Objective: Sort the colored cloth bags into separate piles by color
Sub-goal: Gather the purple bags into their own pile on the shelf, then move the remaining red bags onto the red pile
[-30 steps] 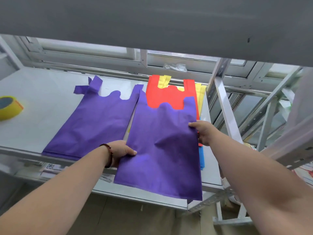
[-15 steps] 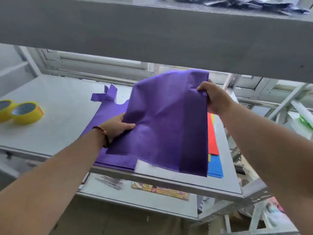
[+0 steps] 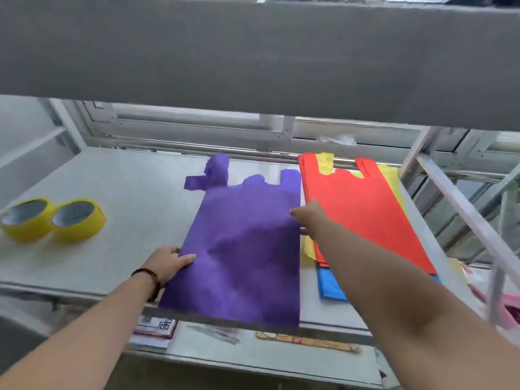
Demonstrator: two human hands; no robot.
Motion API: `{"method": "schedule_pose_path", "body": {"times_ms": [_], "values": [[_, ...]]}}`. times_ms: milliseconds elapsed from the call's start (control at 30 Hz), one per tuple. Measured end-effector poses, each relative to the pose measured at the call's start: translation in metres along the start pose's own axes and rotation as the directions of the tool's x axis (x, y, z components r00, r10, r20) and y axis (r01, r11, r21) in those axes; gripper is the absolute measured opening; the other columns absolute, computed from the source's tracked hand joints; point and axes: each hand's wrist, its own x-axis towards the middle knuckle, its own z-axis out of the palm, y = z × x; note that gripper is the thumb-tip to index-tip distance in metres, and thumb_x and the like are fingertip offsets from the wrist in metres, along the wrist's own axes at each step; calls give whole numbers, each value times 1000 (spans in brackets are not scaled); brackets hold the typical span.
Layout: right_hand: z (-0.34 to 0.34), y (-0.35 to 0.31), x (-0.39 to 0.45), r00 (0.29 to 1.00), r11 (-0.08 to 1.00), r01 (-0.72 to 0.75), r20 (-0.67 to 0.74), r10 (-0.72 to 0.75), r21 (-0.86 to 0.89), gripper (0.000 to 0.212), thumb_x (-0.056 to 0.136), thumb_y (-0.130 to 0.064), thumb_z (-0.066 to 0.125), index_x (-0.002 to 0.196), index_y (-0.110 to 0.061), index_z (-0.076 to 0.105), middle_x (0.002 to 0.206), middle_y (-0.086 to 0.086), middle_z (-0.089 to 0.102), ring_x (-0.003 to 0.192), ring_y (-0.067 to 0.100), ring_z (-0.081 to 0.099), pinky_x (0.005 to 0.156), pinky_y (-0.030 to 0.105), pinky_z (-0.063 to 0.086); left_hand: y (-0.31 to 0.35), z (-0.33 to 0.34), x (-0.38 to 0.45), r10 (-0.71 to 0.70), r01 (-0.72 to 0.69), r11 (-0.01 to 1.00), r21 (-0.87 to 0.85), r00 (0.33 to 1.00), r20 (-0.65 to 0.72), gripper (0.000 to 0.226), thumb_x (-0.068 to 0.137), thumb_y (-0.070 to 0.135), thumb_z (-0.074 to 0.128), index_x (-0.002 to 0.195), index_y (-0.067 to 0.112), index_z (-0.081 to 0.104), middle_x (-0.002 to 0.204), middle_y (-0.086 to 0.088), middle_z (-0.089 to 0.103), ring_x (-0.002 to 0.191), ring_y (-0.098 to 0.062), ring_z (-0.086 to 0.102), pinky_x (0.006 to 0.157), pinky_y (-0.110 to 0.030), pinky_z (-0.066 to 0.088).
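Grey metal shelf (image 3: pixel 135 192) under a broad grey upper shelf (image 3: pixel 253 57), backed by window frames, with slanted metal braces at the right. At far left, two yellow tape rolls (image 3: pixel 52 219), side by side and touching. Near the front edge, left hand (image 3: pixel 166 263), beaded bracelet on the wrist, thumb laid over the left edge of the purple bag (image 3: pixel 242 254) and fingers tucked beneath, pinching it. In the centre, that purple bag lying on a purple pile, handles toward the window, lower edge overhanging the shelf front; a knotted purple handle poking out at the far left corner. At the bag's right edge, right hand (image 3: pixel 309 218), thumb on top and fingers under the cloth, gripping it. Just right, apart from the purple, a red bag (image 3: pixel 365 209) topping a mixed stack, yellow bags (image 3: pixel 309 246) and a blue bag (image 3: pixel 329 285) peeking out below. On the lower shelf, printed paper and a flat patterned packet. Compared with half a second ago: purple bag then lifted and flipped up over the mixed stack, now spread flat on the purple pile; red bag now uncovered.
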Motion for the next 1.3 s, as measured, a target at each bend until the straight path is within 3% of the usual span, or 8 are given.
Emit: {"method": "schedule_pose_path", "body": {"times_ms": [67, 167, 300, 433, 667, 900, 1067, 1300], "values": [[8, 21, 5, 997, 995, -69, -29, 66, -77, 15, 83, 6, 50, 77, -7, 47, 72, 11, 44, 60, 21, 44, 59, 32, 39, -16, 2, 11, -27, 28, 999, 17, 999, -40, 45, 71, 34, 74, 96, -3, 66, 98, -21, 71, 91, -32, 68, 89, -46, 52], [9, 36, 9, 997, 974, -21, -80, 3, -224, 10, 82, 8, 50, 86, 4, 58, 87, 17, 55, 81, 31, 55, 69, 38, 45, -15, 6, 9, -27, 27, 1000, -5, 998, -50, 31, 81, 17, 69, 103, -5, 65, 105, -19, 69, 97, -32, 66, 93, -46, 51], [12, 30, 22, 990, 931, 52, -101, -94, -360, 28, 74, 8, 52, 55, -12, 50, 60, 6, 49, 74, 24, 51, 67, 37, 48, -14, 11, 6, 7, 6, 996, 86, 989, -149, 35, 86, 10, 62, 117, -6, 59, 118, -16, 63, 109, -28, 61, 98, -31, 44], [17, 25, 29, 985, 905, 104, -85, -152, -412, 20, 75, 3, 52, 85, -3, 68, 81, 9, 58, 77, 23, 54, 70, 30, 46, -13, 13, 10, -7, 28, 994, 105, 981, -196, 41, 86, 13, 62, 122, -5, 56, 123, -21, 62, 113, -30, 59, 98, -33, 43], [-14, 13, 19, 984, 943, 126, -80, -158, -310, 22, 76, -2, 58, 62, -16, 49, 68, 13, 57, 66, 24, 55, 72, 39, 51, 23, 23, -6, -21, 137, 958, 252, 910, -414, 57, 83, 27, 64, 130, 3, 44, 131, -23, 49, 122, -39, 46, 101, -42, 37], [-115, -14, -19, 985, 964, 114, -100, -142, -241, 19, 86, -2, 59, 104, -5, 56, 84, 14, 56, 59, 17, 53, 55, 25, 45, 103, 104, -19, 195, -187, 970, 157, 980, -40, 18, 87, 13, 57, 100, 4, 66, 99, -13, 65, 96, -26, 59, 87, -32, 45], [-188, 15, -29, 986, 956, -18, -164, -31, -292, 31, 89, -7, 53, 118, 2, 58, 90, 16, 55, 82, 26, 54, 66, 30, 45, 128, 177, -12, 87, -76, 995, -68, 981, 171, 20, 66, 16, 54, 50, 16, 43, 48, -1, 40, 60, -21, 37, 59, -29, 31], [-230, 55, -46, 977, 919, -202, -135, 166, -337, 34, 92, -9, 47, 123, 0, 56, 97, 11, 49, 87, 24, 46, 75, 32, 39, 165, 236, 1, -79, 66, 995, 73, 978, 192, 18, 94, 13, 48, 80, 6, 57, 102, -20, 56, 94, -23, 46, 81, -27, 39]]}}
